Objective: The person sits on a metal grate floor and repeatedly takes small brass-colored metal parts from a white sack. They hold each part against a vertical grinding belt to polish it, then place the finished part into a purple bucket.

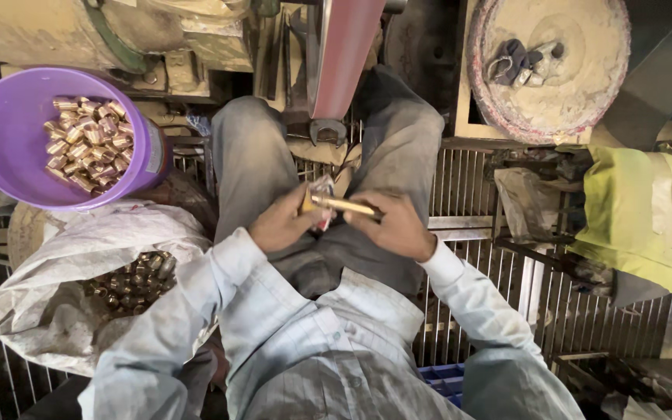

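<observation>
A seated person holds a slim brass rod (345,205) over the lap, above a metal floor grate (476,194). The left hand (280,224) pinches the rod's near end, where a scrap of clear wrapping (322,191) bunches around it; the right hand (392,227) closes its fingers over the other end. Beside the left knee, a purple tub (9,132) holds a heap of shiny copper-coloured fittings (91,144). Just below it, an open white sack (64,257) shows darker, duller fittings (135,278) inside. A red belt (345,50) runs down toward the knees, and a dusty round wheel (561,66) sits at the upper right.
</observation>
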